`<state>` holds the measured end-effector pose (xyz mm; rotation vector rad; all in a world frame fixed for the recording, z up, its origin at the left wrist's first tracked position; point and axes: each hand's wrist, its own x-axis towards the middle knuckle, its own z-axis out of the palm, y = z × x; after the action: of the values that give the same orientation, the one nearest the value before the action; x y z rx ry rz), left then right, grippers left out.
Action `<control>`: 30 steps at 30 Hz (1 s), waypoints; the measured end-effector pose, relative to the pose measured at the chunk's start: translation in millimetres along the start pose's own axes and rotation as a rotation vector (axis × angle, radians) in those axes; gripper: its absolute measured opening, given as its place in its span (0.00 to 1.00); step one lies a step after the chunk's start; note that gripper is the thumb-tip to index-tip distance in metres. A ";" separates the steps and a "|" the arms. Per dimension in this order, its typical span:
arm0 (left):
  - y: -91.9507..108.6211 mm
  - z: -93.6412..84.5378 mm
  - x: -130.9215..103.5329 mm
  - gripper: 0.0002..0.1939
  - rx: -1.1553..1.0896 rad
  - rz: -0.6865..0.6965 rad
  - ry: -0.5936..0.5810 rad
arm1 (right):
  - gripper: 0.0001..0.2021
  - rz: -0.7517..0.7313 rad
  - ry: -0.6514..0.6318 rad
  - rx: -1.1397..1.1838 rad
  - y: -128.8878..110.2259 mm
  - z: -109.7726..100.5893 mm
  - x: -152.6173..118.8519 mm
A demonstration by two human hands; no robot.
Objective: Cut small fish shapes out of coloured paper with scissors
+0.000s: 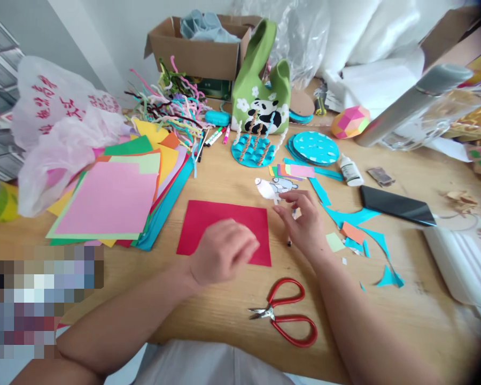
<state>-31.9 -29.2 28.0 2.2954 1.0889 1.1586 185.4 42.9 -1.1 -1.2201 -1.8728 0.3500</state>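
My left hand (224, 251) is curled into a loose fist above a red sheet of paper (220, 214), with nothing visible in its fingers. To the right of the sheet, my right hand (304, 219) pinches the narrow end of a white fish-shaped paper cutout (266, 189) between thumb and forefinger. A second grey-blue fish cutout (285, 184) lies just behind those fingers. Partly covered by the right hand, a slim pen (289, 240) rests on the table. Red-handled scissors (272, 313) lie with blades slightly apart between my forearms.
Coloured paper sheets (104, 198) are piled at left, beside a plastic bag (64, 123). Behind stand fuzzy craft stems (168, 107), a green panda bag (260, 96) and blue discs (316, 147). At right are a glue bottle (350, 170), a phone (396, 205), paper scraps (353, 216) and a flask (412, 107).
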 end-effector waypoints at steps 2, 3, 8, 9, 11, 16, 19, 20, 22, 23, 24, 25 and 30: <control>6.6 10.7 -6.4 0.11 0.113 0.148 -0.151 | 0.09 0.018 0.039 -0.010 -0.7 -1.3 1.1; 7.3 15.3 -8.6 0.11 0.168 0.172 -0.186 | 0.09 0.020 0.034 -0.011 -1.2 -1.8 1.4; -3.2 20.6 -8.8 0.11 0.359 0.081 -0.215 | 0.08 -0.007 -0.042 0.003 -2.5 -2.3 0.9; -5.2 19.5 -7.9 0.11 0.376 0.065 -0.210 | 0.08 -0.008 -0.045 -0.003 -2.2 -2.2 0.9; -6.8 18.1 -6.6 0.12 0.403 0.050 -0.212 | 0.08 -0.004 -0.038 -0.016 -1.0 -2.2 1.2; -3.2 19.4 -6.9 0.14 0.472 0.015 -0.238 | 0.07 -0.017 -0.055 -0.010 1.0 -2.9 2.1; -2.9 19.6 -6.4 0.17 0.503 -0.012 -0.248 | 0.07 -0.047 -0.108 -0.013 -1.3 -3.5 1.7; -3.4 19.5 -6.0 0.17 0.511 -0.018 -0.252 | 0.07 -0.053 -0.131 -0.016 -2.8 -3.6 1.5; -4.5 19.1 -5.1 0.17 0.523 -0.023 -0.257 | 0.07 -0.060 -0.174 -0.026 -6.4 -3.7 1.1; -5.0 19.0 -4.8 0.17 0.527 -0.026 -0.262 | 0.07 -0.061 -0.193 -0.035 -8.2 -3.6 1.0; -5.4 19.0 -4.6 0.17 0.530 -0.028 -0.268 | 0.07 -0.061 -0.208 -0.045 -9.7 -3.4 0.8; -5.6 19.1 -4.5 0.16 0.532 -0.032 -0.274 | 0.06 -0.060 -0.220 -0.056 -11.0 -3.2 0.7; -4.9 20.0 -5.2 0.17 0.542 -0.037 -0.275 | 0.06 -0.061 -0.276 -0.124 -12.4 -1.8 0.0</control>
<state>-20.3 -29.4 10.2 2.7080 1.4577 0.5457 179.2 36.6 7.7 -1.2435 -2.1911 0.3896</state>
